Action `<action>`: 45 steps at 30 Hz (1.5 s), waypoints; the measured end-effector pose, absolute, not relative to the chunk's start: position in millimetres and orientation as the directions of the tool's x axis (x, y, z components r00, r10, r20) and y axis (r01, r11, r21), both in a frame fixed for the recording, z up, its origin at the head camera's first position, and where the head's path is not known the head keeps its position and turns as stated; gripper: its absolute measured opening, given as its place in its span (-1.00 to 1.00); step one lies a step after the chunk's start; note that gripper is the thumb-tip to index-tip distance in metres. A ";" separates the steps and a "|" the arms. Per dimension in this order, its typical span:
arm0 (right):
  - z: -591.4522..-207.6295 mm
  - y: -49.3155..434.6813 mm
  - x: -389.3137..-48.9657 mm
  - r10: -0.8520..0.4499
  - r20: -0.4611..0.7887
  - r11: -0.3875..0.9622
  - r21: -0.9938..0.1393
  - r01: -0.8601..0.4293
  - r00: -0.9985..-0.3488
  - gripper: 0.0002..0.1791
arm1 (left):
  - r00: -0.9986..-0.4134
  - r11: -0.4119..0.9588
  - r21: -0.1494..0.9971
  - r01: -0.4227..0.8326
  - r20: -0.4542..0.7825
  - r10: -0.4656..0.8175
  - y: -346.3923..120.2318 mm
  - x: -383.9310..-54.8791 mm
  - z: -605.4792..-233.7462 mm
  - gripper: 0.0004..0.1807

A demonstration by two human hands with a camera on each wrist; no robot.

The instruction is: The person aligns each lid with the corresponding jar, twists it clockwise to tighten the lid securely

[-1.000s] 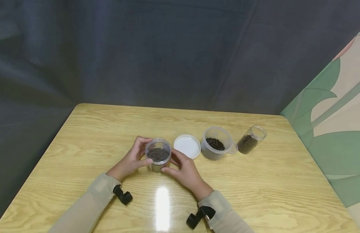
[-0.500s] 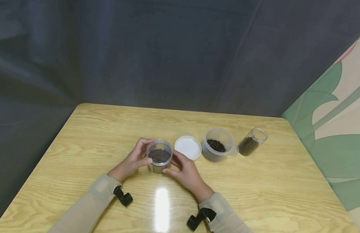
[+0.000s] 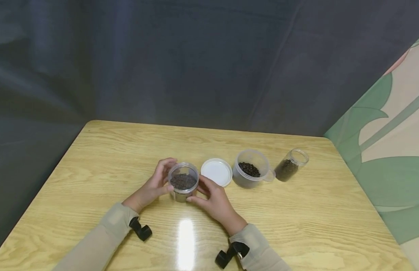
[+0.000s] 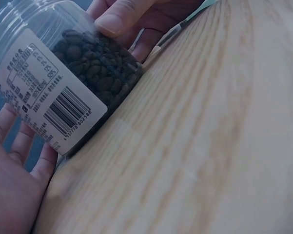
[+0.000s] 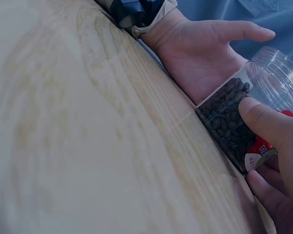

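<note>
A clear plastic jar (image 3: 183, 182) with dark coffee beans in its lower part stands upright and uncovered on the table. Its barcode label (image 4: 63, 105) shows in the left wrist view. My right hand (image 3: 214, 199) grips the jar's right side, thumb in front and fingers behind. On the other side, my left hand (image 3: 152, 188) lies around the jar with relaxed fingers; its thumb (image 5: 248, 31) stands off the wall in the right wrist view. Whether the left fingers touch the jar is hard to tell.
A white round lid (image 3: 216, 172) lies just right of the jar. Beside it stands a translucent handled cup (image 3: 245, 180) with coffee beans inside. Farther right a clear glass jar (image 3: 287, 169) holds dark contents. A dark curtain (image 3: 196, 67) hangs behind the wooden table (image 3: 314, 218).
My left thumb has drawn slightly away from the jar's front. The right hand keeps its grip, and the jar stays in place; the view shifts slightly.
</note>
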State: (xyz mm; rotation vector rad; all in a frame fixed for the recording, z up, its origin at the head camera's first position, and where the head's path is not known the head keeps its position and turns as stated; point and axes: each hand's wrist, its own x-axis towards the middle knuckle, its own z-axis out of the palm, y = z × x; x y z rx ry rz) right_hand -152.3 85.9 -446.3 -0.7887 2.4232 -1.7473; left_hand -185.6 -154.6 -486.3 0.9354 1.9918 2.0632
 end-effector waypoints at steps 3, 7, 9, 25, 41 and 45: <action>-446.1 85.4 -152.0 -0.431 0.248 0.229 -0.900 -0.371 -0.868 -0.21 | -0.794 -0.134 0.924 0.357 0.376 0.478 -154.5 -185.8 -486.9 -0.21; -445.3 85.3 -151.0 -0.429 0.255 0.226 -0.899 -0.376 -0.867 -0.21 | -0.799 -0.126 0.927 0.353 0.369 0.475 -154.0 -184.9 -485.2 -0.25; -444.9 85.3 -150.7 -0.430 0.259 0.223 -0.898 -0.380 -0.865 -0.21 | -0.806 -0.115 0.931 0.345 0.357 0.472 -153.9 -184.7 -484.1 -0.27; -455.2 85.7 -155.9 -0.423 0.266 0.236 -0.891 -0.389 -0.866 -0.20 | -0.829 -0.019 0.953 0.302 0.272 0.488 -156.2 -185.0 -484.5 -0.33; -482.9 89.5 -165.3 -0.410 0.243 0.242 -0.901 -0.361 -0.879 -0.17 | -0.809 -0.052 0.935 0.351 0.331 0.486 -154.9 -185.6 -488.5 -0.16; -481.3 88.7 -164.9 -0.406 0.230 0.262 -0.898 -0.354 -0.884 -0.17 | -0.818 -0.024 0.937 0.348 0.316 0.481 -155.5 -184.7 -486.8 -0.23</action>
